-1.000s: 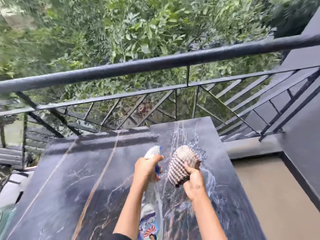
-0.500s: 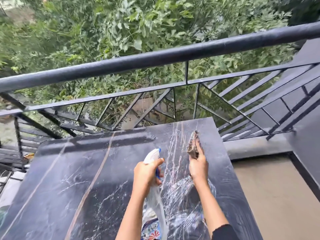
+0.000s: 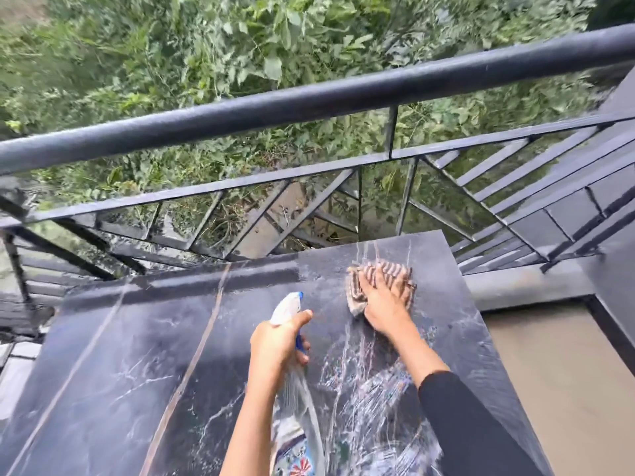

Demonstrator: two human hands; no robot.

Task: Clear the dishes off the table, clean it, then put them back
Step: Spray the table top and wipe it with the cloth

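Observation:
A black marble table [image 3: 144, 355] with white veins and thin brown lines fills the lower view; wet streaks shine on its right half. My right hand [image 3: 383, 300] lies flat, fingers spread, pressing a brown-and-white striped cloth [image 3: 357, 293] onto the table near its far right corner. My left hand [image 3: 278, 345] grips a clear spray bottle [image 3: 299, 407] by its neck, a finger by the blue trigger, the white nozzle [image 3: 287, 305] pointing away from me. No dishes are in view.
A black metal railing [image 3: 309, 104] with diagonal bars runs right behind the table's far edge; green bushes lie beyond it. A beige floor [image 3: 567, 389] and a grey ledge are to the right of the table.
My right hand carried the cloth from the table's middle toward the far right corner and flattened it under a spread palm. The left hand has kept the bottle in about the same spot.

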